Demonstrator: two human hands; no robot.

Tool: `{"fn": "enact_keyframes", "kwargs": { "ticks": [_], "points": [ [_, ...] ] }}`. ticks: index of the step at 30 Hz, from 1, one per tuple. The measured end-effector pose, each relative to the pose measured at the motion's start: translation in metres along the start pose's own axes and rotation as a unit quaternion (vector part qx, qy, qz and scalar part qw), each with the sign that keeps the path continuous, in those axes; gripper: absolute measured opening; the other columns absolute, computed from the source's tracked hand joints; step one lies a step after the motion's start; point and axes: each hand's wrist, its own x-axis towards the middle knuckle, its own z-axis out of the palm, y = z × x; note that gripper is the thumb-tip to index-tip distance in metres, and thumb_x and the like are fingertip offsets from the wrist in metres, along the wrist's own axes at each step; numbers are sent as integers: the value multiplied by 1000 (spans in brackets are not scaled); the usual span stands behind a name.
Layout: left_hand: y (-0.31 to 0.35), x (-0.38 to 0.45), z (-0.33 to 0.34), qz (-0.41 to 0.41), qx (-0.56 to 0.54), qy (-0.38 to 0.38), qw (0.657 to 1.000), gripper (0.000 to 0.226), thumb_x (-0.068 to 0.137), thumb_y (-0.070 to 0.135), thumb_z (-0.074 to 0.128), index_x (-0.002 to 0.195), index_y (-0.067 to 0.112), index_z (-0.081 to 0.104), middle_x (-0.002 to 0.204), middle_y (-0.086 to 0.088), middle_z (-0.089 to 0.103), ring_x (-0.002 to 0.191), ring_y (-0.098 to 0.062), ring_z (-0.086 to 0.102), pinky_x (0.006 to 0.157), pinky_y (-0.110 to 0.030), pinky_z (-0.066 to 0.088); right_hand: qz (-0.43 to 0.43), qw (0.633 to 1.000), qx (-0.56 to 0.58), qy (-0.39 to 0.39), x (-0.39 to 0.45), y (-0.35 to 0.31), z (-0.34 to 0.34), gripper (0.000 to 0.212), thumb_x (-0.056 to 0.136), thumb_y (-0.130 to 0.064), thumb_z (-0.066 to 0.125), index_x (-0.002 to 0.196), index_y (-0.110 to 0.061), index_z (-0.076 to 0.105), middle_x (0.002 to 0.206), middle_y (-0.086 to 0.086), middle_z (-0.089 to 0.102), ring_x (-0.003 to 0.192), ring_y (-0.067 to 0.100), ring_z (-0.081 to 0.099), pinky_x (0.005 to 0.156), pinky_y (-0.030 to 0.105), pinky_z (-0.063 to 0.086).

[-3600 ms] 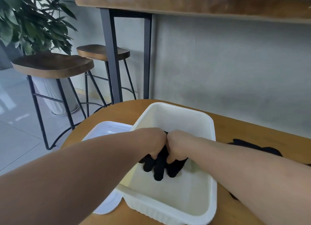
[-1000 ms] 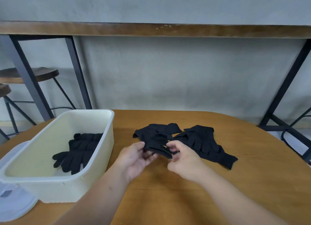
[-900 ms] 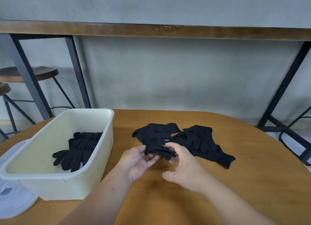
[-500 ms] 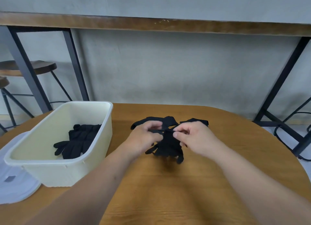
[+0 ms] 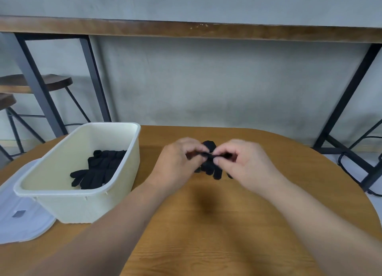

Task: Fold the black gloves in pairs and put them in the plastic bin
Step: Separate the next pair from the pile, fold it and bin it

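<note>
Both my hands hold a black glove (image 5: 209,165) just above the round wooden table (image 5: 206,224), its fingers hanging toward me. My left hand (image 5: 177,164) pinches its top edge from the left, and my right hand (image 5: 246,162) pinches it from the right, thumbs almost meeting. My hands hide most of the other loose gloves behind them. The cream plastic bin (image 5: 86,203) stands at the left of the table with a folded pair of black gloves (image 5: 99,170) lying inside.
A white lid (image 5: 22,220) lies under the bin's left side at the table edge. Behind the table runs a high wooden counter (image 5: 186,29) on black metal legs against a grey wall. Two wooden stools (image 5: 51,82) stand at the far left.
After laying a folded pair in the bin, my hands moved right to the loose gloves, picked one up and now pinch it closer together above the table.
</note>
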Motion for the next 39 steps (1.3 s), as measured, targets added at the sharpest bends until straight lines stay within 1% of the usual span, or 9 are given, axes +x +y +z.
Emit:
{"fn": "enact_keyframes", "kwargs": {
  "ticks": [2, 8, 12, 15, 26, 29, 33, 37, 39],
  "points": [
    [-23, -27, 11, 39, 111, -57, 991, 19, 83, 14, 71, 90, 30, 75, 95, 17, 65, 85, 4, 60, 78, -8, 43, 3, 996, -69, -57, -20, 15, 24, 12, 87, -23, 71, 92, -33, 74, 87, -17, 62, 76, -2, 58, 72, 21, 47],
    [-74, -90, 31, -28, 215, -228, 949, 26, 93, 14, 52, 101, 30, 71, 102, 24, 55, 98, 5, 48, 88, -12, 41, 112, 953, -82, -271, -66, 41, 80, 22, 86, -43, 62, 103, -34, 71, 108, -19, 56, 89, 4, 57, 87, 33, 52],
    [-72, -83, 29, -43, 221, -173, 959, 27, 97, 16, 47, 106, 30, 68, 108, 19, 58, 98, 2, 51, 86, -13, 43, 142, 967, -71, -201, -59, 44, 79, 22, 92, -40, 52, 94, -31, 72, 101, -17, 56, 87, 7, 59, 83, 31, 53],
    [-67, -75, 35, -31, 233, -162, 958, 27, 96, 32, 53, 121, 30, 61, 121, 18, 54, 111, 0, 44, 97, -18, 39, 136, 974, -110, -146, -55, 49, 81, 18, 95, -37, 55, 110, -34, 67, 106, -17, 53, 89, 5, 57, 81, 24, 51],
    [-64, -86, 41, -30, 253, -226, 940, 38, 92, 46, 56, 127, 32, 56, 125, 18, 44, 113, -2, 39, 98, -19, 36, 117, 958, -149, -213, -58, 55, 91, 26, 92, -40, 62, 117, -34, 65, 108, -16, 51, 95, 4, 55, 82, 22, 48],
    [-62, -71, 39, -85, 212, -178, 957, 23, 92, 41, 58, 114, 33, 63, 111, 19, 53, 99, 2, 48, 87, -15, 42, 141, 958, -115, -222, -47, 59, 88, 20, 89, -41, 64, 107, -35, 67, 101, -15, 56, 88, 4, 58, 78, 21, 50],
    [-69, -20, 37, -230, 119, -19, 966, 14, 95, 27, 55, 88, 27, 67, 78, 12, 63, 61, -1, 55, 49, -9, 37, 187, 967, -38, -168, -17, 60, 79, 10, 92, -32, 62, 87, -30, 71, 80, -10, 66, 69, 7, 60, 63, 21, 51],
    [-114, 42, 35, -380, 5, 107, 919, 20, 94, 26, 56, 99, 13, 70, 95, -6, 70, 85, -22, 67, 75, -33, 56, 185, 976, -31, -114, 31, 60, 86, 17, 92, -31, 60, 79, -27, 70, 77, -9, 69, 72, 15, 66, 66, 31, 56],
    [-141, 64, 32, -445, -80, 153, 879, 27, 89, 26, 59, 100, 3, 69, 88, -15, 69, 75, -26, 64, 74, -38, 57, 172, 979, -26, -109, 58, 65, 97, 20, 93, -27, 58, 77, -24, 70, 77, -11, 69, 70, 14, 66, 69, 35, 59]
  ]
}}
